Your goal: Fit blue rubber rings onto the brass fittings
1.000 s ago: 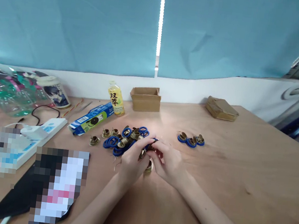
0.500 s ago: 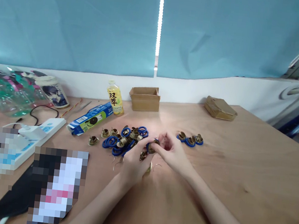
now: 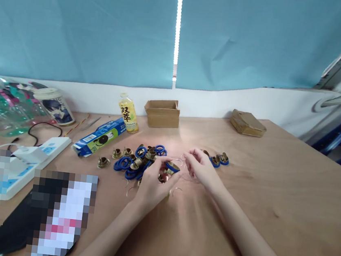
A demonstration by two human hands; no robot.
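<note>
My left hand (image 3: 153,183) grips a brass-coloured metal fitting with a blue ring (image 3: 172,168) around it, held tilted between thumb and fingers. Just right of it, my right hand (image 3: 198,166) is low over the table, fingers curled together beside several thin wire rings (image 3: 179,162). Whether a wire is between those fingertips is hard to make out. A pile of blue rings (image 3: 123,163) and brass-coloured fittings (image 3: 137,163) lies left of and behind my left hand. Several fittings with blue rings (image 3: 224,158) stand beyond my right hand, which partly hides them.
Along the back stand a yellow drink bottle (image 3: 129,113), an open cardboard box (image 3: 163,117) and a brown package (image 3: 247,123). A blue carton (image 3: 98,138) lies left of the pile. Farther left are a power strip (image 3: 41,162), a cup (image 3: 56,106) and clear plastic bottles (image 3: 12,110).
My right hand has let go of the fitting and moved right, towards the wire rings. The fitting is now in my left hand alone, tilted differently. The view has shifted slightly.
</note>
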